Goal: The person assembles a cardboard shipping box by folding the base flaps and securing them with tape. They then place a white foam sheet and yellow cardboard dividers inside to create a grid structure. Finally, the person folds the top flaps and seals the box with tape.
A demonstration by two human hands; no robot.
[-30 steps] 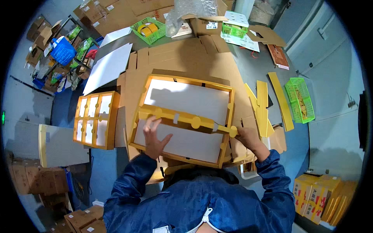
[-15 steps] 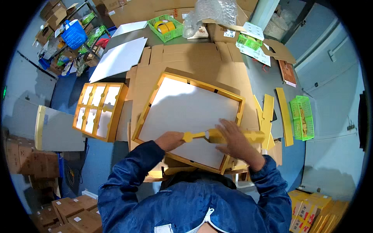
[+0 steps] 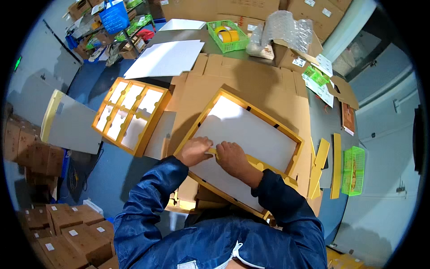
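Yellow slotted divider strip now pressed across white-lined yellow frame tray on cardboard-covered tabletop — lower than before. Left hand and right hand closer together, curled, gripping strip's left end.

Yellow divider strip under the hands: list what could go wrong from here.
1. Both the left hand and the right hand press one end of the yellow divider strip; its far end looks unheld and could lift or skew.
2. The yellow frame overhangs the cardboard sheet toward the person, so pressing there might tip it.
3. Loose yellow strips lie near the table edge and might slide off.
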